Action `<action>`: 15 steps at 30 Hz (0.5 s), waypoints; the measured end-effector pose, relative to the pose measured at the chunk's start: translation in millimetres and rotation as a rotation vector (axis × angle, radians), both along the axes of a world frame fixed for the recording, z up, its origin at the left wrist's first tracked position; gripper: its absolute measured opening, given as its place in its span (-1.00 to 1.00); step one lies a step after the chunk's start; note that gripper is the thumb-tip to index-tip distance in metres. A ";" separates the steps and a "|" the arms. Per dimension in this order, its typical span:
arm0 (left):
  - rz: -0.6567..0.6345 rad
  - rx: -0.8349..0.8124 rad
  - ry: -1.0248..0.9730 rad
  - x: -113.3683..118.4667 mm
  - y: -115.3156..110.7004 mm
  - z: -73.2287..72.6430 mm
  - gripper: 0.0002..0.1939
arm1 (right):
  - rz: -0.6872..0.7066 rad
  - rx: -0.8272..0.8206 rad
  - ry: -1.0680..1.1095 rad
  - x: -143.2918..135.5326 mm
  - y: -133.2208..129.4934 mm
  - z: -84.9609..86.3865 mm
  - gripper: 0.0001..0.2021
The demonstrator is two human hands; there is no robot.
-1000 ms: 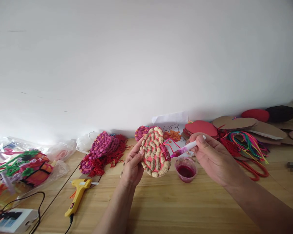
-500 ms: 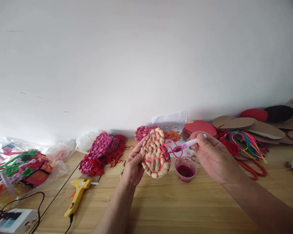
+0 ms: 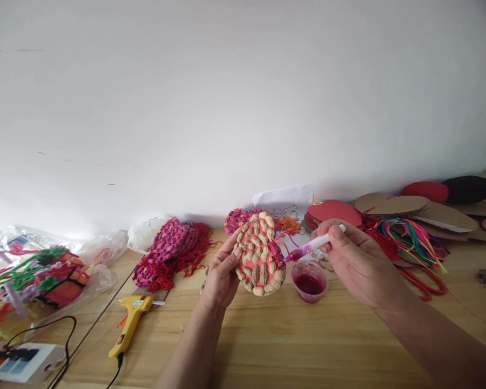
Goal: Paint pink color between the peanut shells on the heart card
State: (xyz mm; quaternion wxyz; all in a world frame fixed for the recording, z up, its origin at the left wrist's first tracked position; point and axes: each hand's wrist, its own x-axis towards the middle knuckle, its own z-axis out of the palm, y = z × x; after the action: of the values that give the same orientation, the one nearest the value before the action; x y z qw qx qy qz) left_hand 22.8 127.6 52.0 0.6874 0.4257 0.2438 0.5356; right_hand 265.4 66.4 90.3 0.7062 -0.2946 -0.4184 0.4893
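My left hand (image 3: 223,270) grips the left edge of a peanut-covered plaque (image 3: 256,262), held tilted above the table. Its base is coral red, and most peanuts are plain tan; those on the right edge are painted magenta. Between the thumb and fingers of my right hand (image 3: 348,254) is a white-handled paintbrush (image 3: 318,243). The brush's magenta-wet tip touches the plaque's right edge, near the painted peanuts. Below the brush, a small clear cup (image 3: 310,282) of dark magenta paint stands on the table.
A yellow glue gun (image 3: 132,324) lies left, with a power strip (image 3: 30,364) nearer. Finished magenta peanut pieces (image 3: 172,240) with red fringe lie behind. Cardboard shapes (image 3: 392,204), coloured cords (image 3: 409,237) and red-handled scissors (image 3: 427,286) are at right. A drawn paper sheet (image 3: 287,197) leans against the wall.
The brush tip has moved slightly down along the plaque's right edge. My right hand has shifted a little right, and the view has drifted slightly.
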 end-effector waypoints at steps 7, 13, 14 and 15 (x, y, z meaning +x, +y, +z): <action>0.006 -0.006 0.001 0.0 -0.1 0.3 -0.39 | -0.029 -0.005 0.015 0.6 1.7 -1.2 -0.82; 0.007 -0.013 -0.018 0.2 0.4 0.5 -0.41 | -0.032 -0.020 0.013 0.0 1.4 -2.1 -0.84; 0.006 -0.014 -0.020 0.2 0.5 0.8 -0.41 | -0.039 -0.020 0.017 0.1 2.0 -2.4 -0.84; 0.005 -0.015 -0.022 0.3 0.7 1.1 -0.42 | -0.043 -0.016 0.019 0.3 2.5 -2.8 -0.84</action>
State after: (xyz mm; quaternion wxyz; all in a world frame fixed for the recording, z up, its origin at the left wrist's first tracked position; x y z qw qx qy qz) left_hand 23.1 128.3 53.1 0.6918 0.4139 0.2415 0.5402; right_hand 265.7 68.9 87.5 0.7180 -0.3045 -0.4015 0.4802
